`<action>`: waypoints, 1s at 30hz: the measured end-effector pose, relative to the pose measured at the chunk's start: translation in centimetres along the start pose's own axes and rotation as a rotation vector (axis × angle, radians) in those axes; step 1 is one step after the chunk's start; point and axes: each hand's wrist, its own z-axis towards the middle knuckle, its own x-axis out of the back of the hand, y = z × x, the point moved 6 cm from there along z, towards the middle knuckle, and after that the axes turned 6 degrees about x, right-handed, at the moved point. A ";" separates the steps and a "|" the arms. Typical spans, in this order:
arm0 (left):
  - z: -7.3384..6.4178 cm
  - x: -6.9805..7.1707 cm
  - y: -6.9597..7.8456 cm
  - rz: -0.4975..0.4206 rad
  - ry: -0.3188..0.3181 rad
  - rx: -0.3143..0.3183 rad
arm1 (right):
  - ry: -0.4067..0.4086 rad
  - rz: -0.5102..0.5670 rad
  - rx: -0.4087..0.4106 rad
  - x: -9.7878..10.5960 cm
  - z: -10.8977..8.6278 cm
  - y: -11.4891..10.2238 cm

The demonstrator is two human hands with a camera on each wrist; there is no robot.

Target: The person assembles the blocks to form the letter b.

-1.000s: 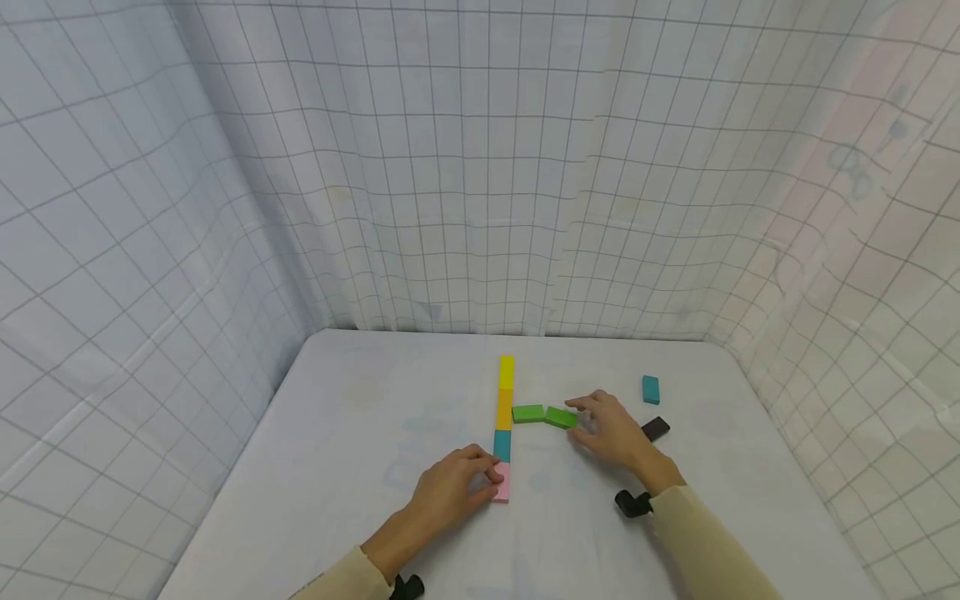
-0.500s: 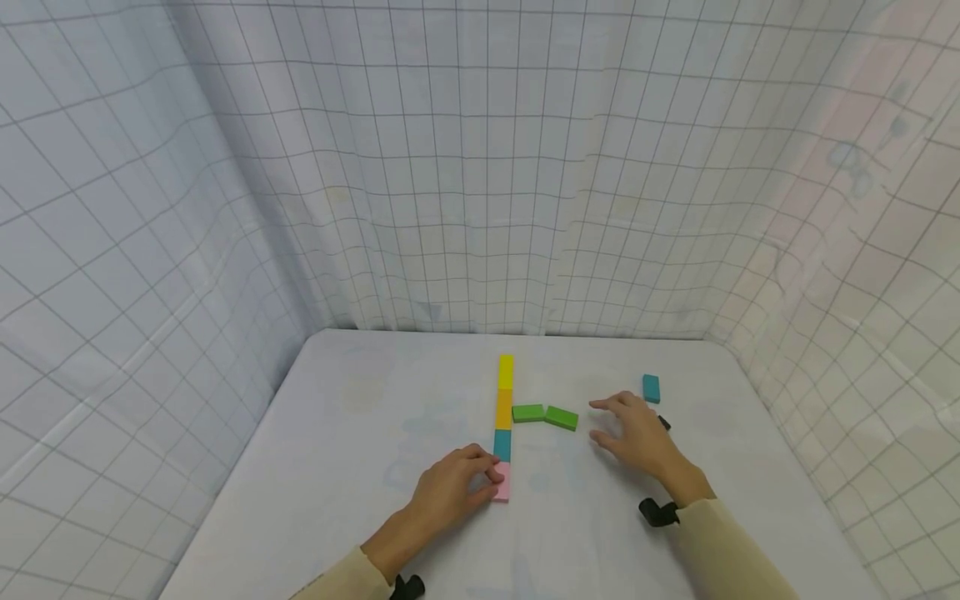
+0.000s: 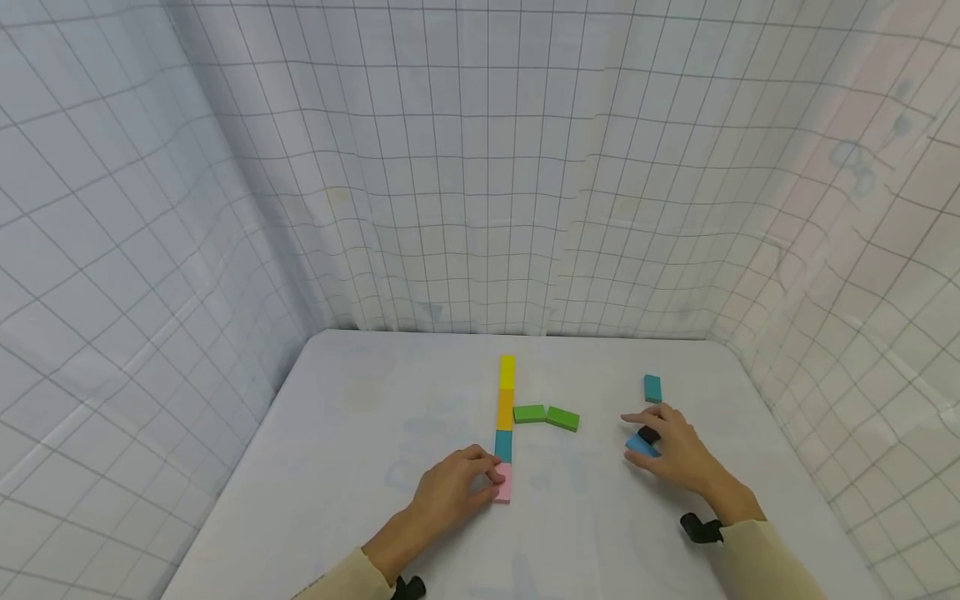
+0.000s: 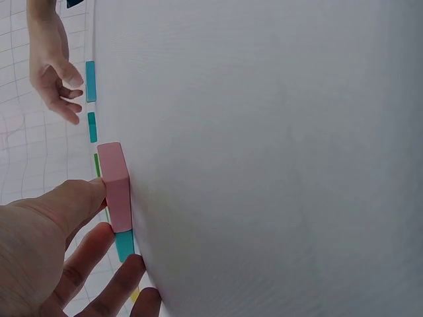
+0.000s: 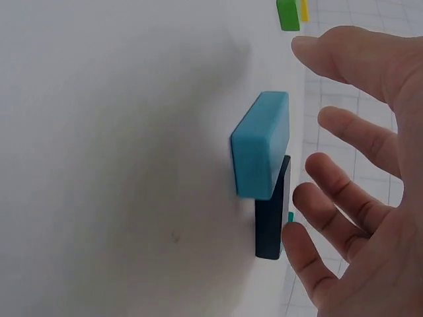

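Note:
My left hand (image 3: 450, 492) holds the pink block (image 3: 505, 492) at the near end of a straight row, thumb and forefinger on it. Beyond it in the row lie a teal block (image 3: 503, 447), an orange block (image 3: 506, 410) and a yellow block (image 3: 507, 372). At the right, my right hand (image 3: 678, 450) is spread over a blue block (image 5: 254, 152) and a black block (image 5: 269, 228). Its thumb and fingers stand apart from the blue block in the right wrist view, where the black one lies close behind it.
Two green blocks (image 3: 529, 414) branch off the row to the right, the outer one slightly turned. Another teal block (image 3: 652, 388) lies beyond my right hand. A white cloth covers the table (image 3: 360, 417), and gridded curtains (image 3: 480, 208) hang around it.
My right hand has left the outer green block and moved right and nearer, over the blue and black blocks. The left hand has stayed on the pink block.

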 end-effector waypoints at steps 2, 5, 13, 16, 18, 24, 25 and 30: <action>0.0 0.1 0.1 0.000 0.005 -0.006 | -0.011 0.015 -0.005 0.1 -0.4 0.5; -0.1 0.1 0.1 -0.002 0.009 -0.010 | -0.022 0.053 -0.011 0.2 -1.0 1.0; -0.2 0.3 0.2 -0.008 0.023 -0.022 | -0.038 0.168 0.046 0.4 -1.9 1.2; -0.2 0.3 0.2 -0.013 0.022 -0.024 | -0.060 0.172 0.041 0.2 -1.9 1.3; -0.2 0.4 0.3 -0.016 0.020 -0.022 | -0.075 0.172 0.043 -0.1 -1.9 1.3; -0.2 0.4 0.3 -0.015 0.014 -0.014 | -0.105 0.198 0.062 -0.7 -1.8 1.2; -0.2 0.4 0.3 -0.015 0.014 -0.013 | -0.107 0.206 0.068 -0.7 -1.8 1.1; -0.3 0.4 0.3 -0.007 0.019 -0.017 | -0.105 0.222 0.093 -0.7 -1.7 1.0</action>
